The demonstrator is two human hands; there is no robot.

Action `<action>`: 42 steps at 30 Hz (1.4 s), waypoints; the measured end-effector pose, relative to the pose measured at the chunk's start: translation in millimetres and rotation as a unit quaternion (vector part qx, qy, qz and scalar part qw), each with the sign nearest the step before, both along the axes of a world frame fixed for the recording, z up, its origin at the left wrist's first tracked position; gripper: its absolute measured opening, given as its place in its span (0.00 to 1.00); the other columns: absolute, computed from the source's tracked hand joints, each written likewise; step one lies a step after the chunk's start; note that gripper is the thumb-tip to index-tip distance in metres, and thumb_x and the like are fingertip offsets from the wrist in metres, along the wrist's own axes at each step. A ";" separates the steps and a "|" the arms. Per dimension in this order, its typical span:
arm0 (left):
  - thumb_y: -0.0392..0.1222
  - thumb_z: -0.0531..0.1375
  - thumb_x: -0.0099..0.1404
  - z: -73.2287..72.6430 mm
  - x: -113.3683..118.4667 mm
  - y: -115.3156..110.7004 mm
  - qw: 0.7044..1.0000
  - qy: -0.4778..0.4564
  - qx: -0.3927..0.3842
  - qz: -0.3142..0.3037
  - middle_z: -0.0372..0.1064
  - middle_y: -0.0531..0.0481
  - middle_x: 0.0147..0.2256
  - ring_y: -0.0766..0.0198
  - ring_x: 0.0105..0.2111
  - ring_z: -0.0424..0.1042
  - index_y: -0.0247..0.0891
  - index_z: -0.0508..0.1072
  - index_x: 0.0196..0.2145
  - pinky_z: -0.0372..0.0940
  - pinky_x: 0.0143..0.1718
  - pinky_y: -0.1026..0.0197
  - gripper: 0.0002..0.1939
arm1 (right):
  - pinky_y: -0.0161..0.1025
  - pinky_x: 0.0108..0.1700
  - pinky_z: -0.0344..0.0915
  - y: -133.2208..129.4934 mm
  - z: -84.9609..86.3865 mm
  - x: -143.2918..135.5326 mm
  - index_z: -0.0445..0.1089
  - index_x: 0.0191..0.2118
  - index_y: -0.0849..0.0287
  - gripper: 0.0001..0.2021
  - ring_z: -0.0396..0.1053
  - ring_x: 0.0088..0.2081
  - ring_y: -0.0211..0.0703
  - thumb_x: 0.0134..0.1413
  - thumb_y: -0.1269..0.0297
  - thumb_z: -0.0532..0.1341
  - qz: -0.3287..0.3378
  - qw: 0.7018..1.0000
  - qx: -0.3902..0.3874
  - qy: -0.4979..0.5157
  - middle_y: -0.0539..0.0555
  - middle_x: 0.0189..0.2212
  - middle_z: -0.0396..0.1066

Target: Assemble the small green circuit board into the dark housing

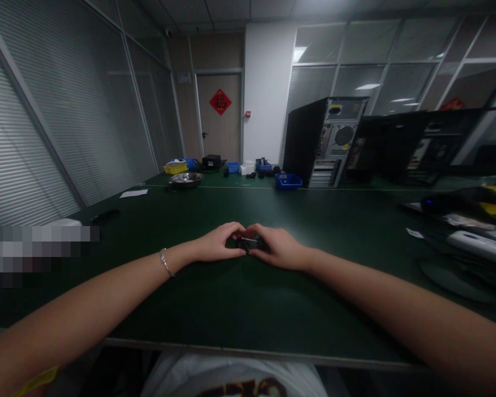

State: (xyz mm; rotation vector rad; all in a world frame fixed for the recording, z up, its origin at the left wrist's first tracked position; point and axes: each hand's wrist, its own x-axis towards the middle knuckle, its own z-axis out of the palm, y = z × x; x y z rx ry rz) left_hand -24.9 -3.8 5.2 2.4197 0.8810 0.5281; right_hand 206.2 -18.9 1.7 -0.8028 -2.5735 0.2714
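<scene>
Both hands meet over the middle of the dark green table (231,309). My left hand (221,242), with a silver bracelet (166,263) on its wrist, has thumb and fingers closed on a small dark object (243,243). Facing it, my right hand (280,247) grips a dark-handled tool with a thin metal shaft (249,239), which points left to the dark object. The fingertips of the two hands nearly touch. The object's details are too small and dark to make out.
A metal dish (186,179) and a yellow tray (176,167) stand at the back left. A blue bin (288,181) is beside a computer tower (324,143). White paper (134,193) lies at left; cables and a white device (481,248) are at right.
</scene>
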 end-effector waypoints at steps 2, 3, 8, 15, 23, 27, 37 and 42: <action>0.46 0.63 0.59 -0.6 -0.2 0.3 1.000 -0.012 -0.006 -0.005 0.64 0.46 0.45 0.57 0.42 0.66 0.39 0.66 0.51 0.63 0.43 0.57 0.23 | 0.43 0.46 0.66 1.1 -1.0 0.6 0.59 0.53 0.57 0.20 0.70 0.47 0.48 0.56 0.64 0.62 0.000 1.000 0.006 -0.001 0.57 0.48 0.70; 0.46 0.63 0.59 -0.6 -0.3 0.4 1.000 -0.015 -0.006 -0.007 0.64 0.46 0.45 0.57 0.42 0.66 0.39 0.66 0.51 0.63 0.43 0.57 0.23 | 0.43 0.47 0.66 1.5 -1.3 0.8 0.59 0.53 0.57 0.20 0.70 0.47 0.48 0.56 0.64 0.62 0.000 1.000 0.009 0.000 0.57 0.48 0.70; 0.46 0.63 0.58 0.1 -0.2 0.4 1.000 -0.011 -0.003 -0.010 0.65 0.46 0.45 0.57 0.43 0.66 0.40 0.66 0.51 0.64 0.43 0.56 0.24 | 0.43 0.47 0.66 2.2 -0.6 0.6 0.60 0.53 0.57 0.20 0.70 0.48 0.47 0.56 0.65 0.61 -0.002 1.000 -0.006 0.007 0.57 0.48 0.71; 0.48 0.64 0.58 -2.1 -0.3 2.9 1.000 -0.002 0.028 -0.007 0.65 0.45 0.45 0.55 0.44 0.66 0.40 0.68 0.50 0.63 0.45 0.55 0.23 | 0.42 0.45 0.66 3.2 0.3 0.3 0.62 0.52 0.57 0.19 0.70 0.46 0.47 0.55 0.65 0.62 -0.004 1.000 -0.014 0.008 0.56 0.47 0.71; 0.47 0.63 0.59 -3.3 -1.3 6.8 0.999 -0.034 0.016 0.012 0.64 0.48 0.41 0.59 0.40 0.66 0.41 0.70 0.49 0.63 0.41 0.57 0.21 | 0.39 0.42 0.66 1.3 0.3 -0.4 0.63 0.51 0.57 0.17 0.70 0.43 0.45 0.55 0.64 0.62 -0.021 0.999 -0.013 0.020 0.55 0.45 0.71; 0.45 0.62 0.60 -5.9 -1.0 9.7 0.997 -0.070 -0.032 0.030 0.64 0.52 0.34 0.64 0.33 0.66 0.40 0.67 0.52 0.63 0.35 0.61 0.22 | 0.38 0.39 0.65 2.2 -0.9 -0.6 0.64 0.49 0.58 0.15 0.69 0.39 0.43 0.56 0.65 0.61 -0.043 0.998 0.001 0.050 0.56 0.43 0.71; 0.41 0.64 0.58 -2.2 3.6 0.6 0.989 -0.118 -0.082 0.019 0.68 0.51 0.35 0.63 0.35 0.69 0.37 0.65 0.49 0.64 0.36 0.60 0.21 | 0.36 0.35 0.63 -0.4 1.5 -2.5 0.63 0.47 0.58 0.13 0.68 0.35 0.40 0.56 0.66 0.60 -0.069 0.992 0.044 0.097 0.55 0.41 0.70; 0.43 0.65 0.57 -2.5 4.2 -1.2 0.990 -0.118 -0.070 0.019 0.68 0.51 0.34 0.63 0.33 0.69 0.37 0.65 0.46 0.64 0.34 0.60 0.21 | 0.35 0.35 0.63 -0.2 1.4 -5.3 0.62 0.47 0.58 0.13 0.69 0.37 0.42 0.56 0.65 0.60 -0.066 0.993 0.070 0.071 0.56 0.41 0.70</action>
